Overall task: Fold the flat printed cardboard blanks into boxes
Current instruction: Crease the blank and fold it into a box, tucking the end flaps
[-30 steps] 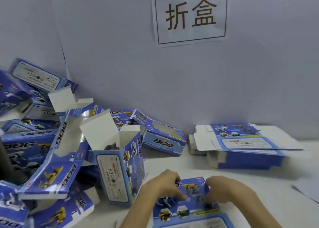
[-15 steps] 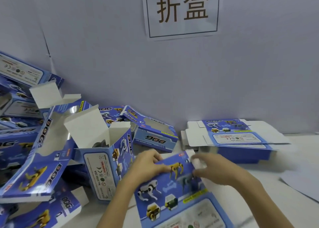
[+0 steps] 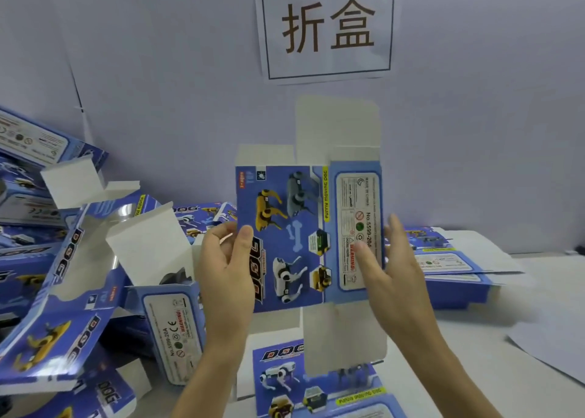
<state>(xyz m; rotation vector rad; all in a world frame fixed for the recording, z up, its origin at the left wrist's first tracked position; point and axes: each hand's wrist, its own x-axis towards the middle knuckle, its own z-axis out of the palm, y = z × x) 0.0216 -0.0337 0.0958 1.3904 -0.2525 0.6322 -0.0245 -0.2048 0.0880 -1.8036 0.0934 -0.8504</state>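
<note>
A flat blue printed blank (image 3: 291,237) with toy-dog pictures is held upright in the air in front of me, white flaps sticking out above and below it. My left hand (image 3: 226,259) grips its left edge, thumb on the printed face and fingers behind. My right hand (image 3: 386,269) holds its right edge, thumb pressed on the white label panel and fingers behind. Another flat blank (image 3: 319,392) lies on the table below, partly hidden by the lower flap.
A heap of folded blue boxes (image 3: 63,291) with open white flaps fills the left side. A stack of flat blanks (image 3: 449,269) lies at the right by the wall. A paper sign (image 3: 327,26) hangs on the wall. A paper sheet (image 3: 550,351) lies at the right edge.
Both hands have lifted the blank off the table and raised it upright before the wall. The view has tilted, with the sign now closer and larger.
</note>
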